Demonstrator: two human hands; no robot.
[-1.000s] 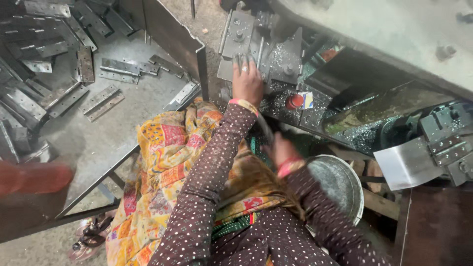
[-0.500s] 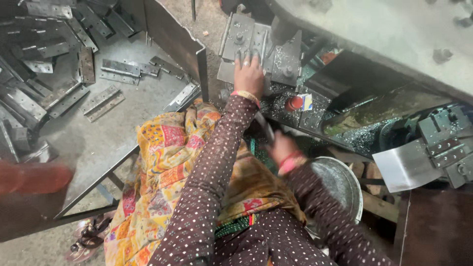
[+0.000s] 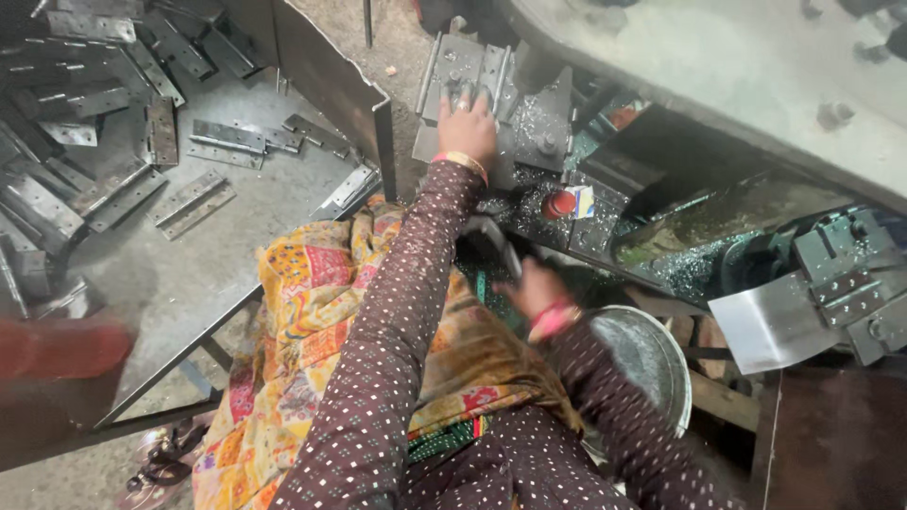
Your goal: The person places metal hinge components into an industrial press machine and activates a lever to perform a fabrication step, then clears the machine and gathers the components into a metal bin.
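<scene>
The left hand [image 3: 468, 118] reaches forward with its fingers curled down over a grey metal piece [image 3: 460, 93] that lies on the press bed [image 3: 543, 127], a flat steel block strewn with bright metal chips. The fingertips cover most of that piece, so its shape stays hard to read. The right hand [image 3: 534, 288] sits lower, near the front edge of the machine, closed around a dark lever-like handle [image 3: 491, 241]; blur there hides how the fingers wrap it.

A red round button [image 3: 559, 204] sits on the machine's front face, between the two hands. Above the bed the heavy grey machine body [image 3: 718, 76] overhangs and cuts off the back of the working area. To the right a bent sheet-metal guard [image 3: 770, 326] stands beside dark bolted blocks [image 3: 850, 274].

Below the right wrist a round metal basin [image 3: 652, 364] is half hidden by the dotted sleeve [image 3: 397, 359]. A patterned orange and yellow cloth [image 3: 302, 321] drapes over the lap and covers the near corner of the steel tray table [image 3: 189, 283] on the left. Grey hinge plates [image 3: 94, 179] lie scattered toward that table's far left corner, and its upright wall [image 3: 331, 94] separates them from the press. A blurred red shape [image 3: 57, 349] crosses the table's near edge; what it is cannot be told.
</scene>
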